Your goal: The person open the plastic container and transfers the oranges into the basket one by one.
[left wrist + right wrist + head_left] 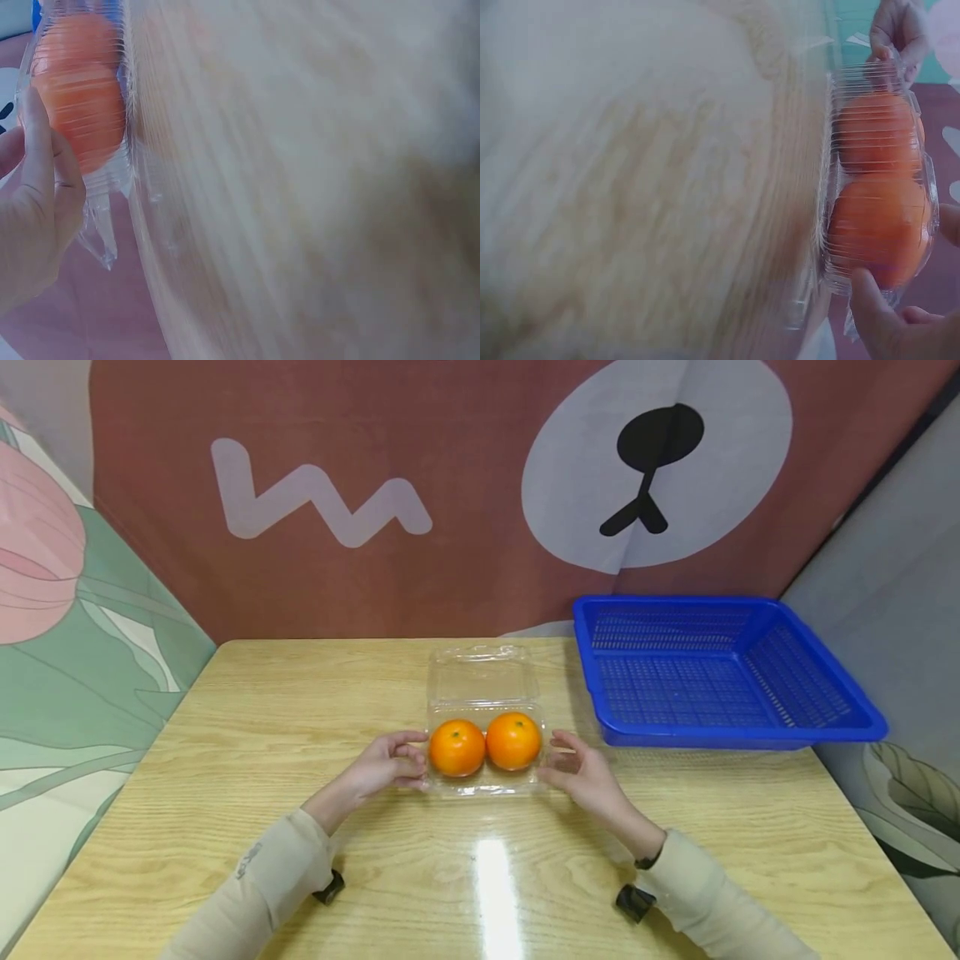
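Observation:
A clear plastic clamshell box (483, 791) stands on the table with its lid (483, 678) folded back. Two oranges (457, 748) (513, 741) sit side by side in its base. My left hand (386, 767) pinches the box's left edge, thumb and fingertips right at the rim. On the other side my right hand (588, 778) has its thumb at the front right corner, fingers spread and loosely bent beside the wall. Through the ribbed wall, the right wrist view shows the near orange (877, 229) next to my right thumb (874, 307).
A blue mesh basket (738, 732) stands at the back right of the wooden table (247, 727). A printed cloth (465, 585) hangs behind the table's far edge. Dark wrist devices (635, 903) sit under both sleeves.

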`<state>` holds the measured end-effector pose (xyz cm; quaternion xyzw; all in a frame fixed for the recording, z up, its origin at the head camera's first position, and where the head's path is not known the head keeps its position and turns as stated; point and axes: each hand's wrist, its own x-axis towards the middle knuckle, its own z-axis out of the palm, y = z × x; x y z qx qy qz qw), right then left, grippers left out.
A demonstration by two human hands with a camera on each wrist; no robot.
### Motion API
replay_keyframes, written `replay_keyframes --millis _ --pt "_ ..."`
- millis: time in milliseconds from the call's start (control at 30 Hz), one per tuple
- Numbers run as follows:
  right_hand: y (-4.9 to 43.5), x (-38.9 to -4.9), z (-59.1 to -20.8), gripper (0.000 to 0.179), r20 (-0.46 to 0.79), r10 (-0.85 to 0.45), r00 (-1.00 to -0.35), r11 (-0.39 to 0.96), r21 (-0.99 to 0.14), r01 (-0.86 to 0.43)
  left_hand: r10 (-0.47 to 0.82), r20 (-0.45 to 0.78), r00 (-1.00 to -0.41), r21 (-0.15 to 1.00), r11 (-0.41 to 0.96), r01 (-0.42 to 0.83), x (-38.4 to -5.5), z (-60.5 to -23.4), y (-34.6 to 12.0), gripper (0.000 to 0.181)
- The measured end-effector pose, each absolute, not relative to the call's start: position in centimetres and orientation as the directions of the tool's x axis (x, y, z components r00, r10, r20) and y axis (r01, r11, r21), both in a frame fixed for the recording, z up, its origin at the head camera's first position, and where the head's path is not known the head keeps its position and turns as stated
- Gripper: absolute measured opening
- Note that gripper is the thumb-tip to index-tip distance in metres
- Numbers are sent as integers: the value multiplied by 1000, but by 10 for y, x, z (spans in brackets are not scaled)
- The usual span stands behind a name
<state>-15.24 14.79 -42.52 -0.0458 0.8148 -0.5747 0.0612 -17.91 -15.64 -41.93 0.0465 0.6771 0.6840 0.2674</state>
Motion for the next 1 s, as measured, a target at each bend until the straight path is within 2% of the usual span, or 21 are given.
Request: replay_keyframes --millis 200,400,633,1000 --pt "143 -152 -422 74 128 -130 -983 527 -831 -178 434 -304 -848 950 65 -307 -179 -420 -159 54" --pt "137 -159 -421 80 205 -169 -964 600 -755 -265 448 -304 -841 950 72 -305 -179 -419 -162 54" --pt "132 -170 -420 84 209 -230 -950 628 -714 -309 446 -297 -844 953 91 -288 -178 -419 -163 54" --pt "126 -179 -422 92 130 -263 -956 675 -683 -278 449 -301 -842 952 95 -290 -178 -420 -165 55"
